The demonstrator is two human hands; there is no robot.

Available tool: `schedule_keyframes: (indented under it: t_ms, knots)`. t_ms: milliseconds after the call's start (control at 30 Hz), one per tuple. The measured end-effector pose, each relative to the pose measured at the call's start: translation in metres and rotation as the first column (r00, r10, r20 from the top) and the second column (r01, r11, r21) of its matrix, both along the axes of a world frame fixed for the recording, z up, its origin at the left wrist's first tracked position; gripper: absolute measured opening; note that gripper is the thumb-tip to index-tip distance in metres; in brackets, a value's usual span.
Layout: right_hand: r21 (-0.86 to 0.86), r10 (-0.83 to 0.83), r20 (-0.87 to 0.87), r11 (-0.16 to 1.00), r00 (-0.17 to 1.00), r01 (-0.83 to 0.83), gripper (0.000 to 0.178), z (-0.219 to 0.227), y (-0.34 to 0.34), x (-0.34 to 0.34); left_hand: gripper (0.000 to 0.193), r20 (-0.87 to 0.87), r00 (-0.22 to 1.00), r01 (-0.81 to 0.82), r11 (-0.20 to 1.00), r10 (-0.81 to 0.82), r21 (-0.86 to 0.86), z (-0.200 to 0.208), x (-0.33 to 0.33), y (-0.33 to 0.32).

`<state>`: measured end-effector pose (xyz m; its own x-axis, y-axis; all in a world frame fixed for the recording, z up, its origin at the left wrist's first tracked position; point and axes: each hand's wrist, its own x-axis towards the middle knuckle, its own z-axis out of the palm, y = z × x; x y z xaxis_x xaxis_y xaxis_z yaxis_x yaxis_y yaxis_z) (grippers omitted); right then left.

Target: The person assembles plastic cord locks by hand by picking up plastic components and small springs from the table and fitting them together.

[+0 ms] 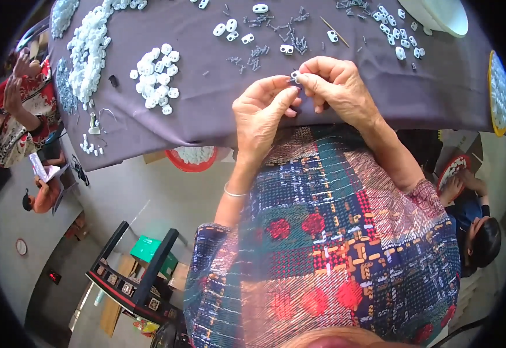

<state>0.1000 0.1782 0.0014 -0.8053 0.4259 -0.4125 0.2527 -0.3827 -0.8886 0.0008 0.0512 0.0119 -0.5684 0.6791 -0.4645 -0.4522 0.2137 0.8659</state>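
Note:
Over the table's near edge, my two hands meet with their fingertips close together. My right hand (341,87) pinches a small white cord-lock piece (296,76) between thumb and forefinger. My left hand (263,110) is closed in a pinch right beside it, with a tiny grey bit at its fingertips, too small to name. Just beyond the hands lie a white two-hole cord lock (286,49) and scattered small grey springs (256,61). Farther right, a thin wooden stick (335,32) rests by another white cord lock (332,36).
A dark cloth covers the table (200,98). White pieces lie in a pile (157,78) and a long heap (87,58) at left. A white bowl (447,16) and a yellow-rimmed tray (492,95) stand at right. Below the edge is a red basin (192,165). Other people sit at both sides.

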Motion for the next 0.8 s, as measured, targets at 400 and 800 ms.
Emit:
schedule_keyframes:
  t_ms: [400,800]
  knots:
    - [0.026,-0.015,-0.035,1.0,0.999,0.016,0.019,-0.003,-0.0012,0.0011,0.019,0.08,0.997,0.006,1.0,-0.006,0.002,-0.0002,-0.0022,0.0016]
    - [0.051,0.001,0.005,0.999,1.0,-0.001,0.016,-0.0013,-0.0037,-0.002,0.015,-0.076,0.997,-0.029,0.999,0.027,-0.017,-0.0042,0.005,0.0029]
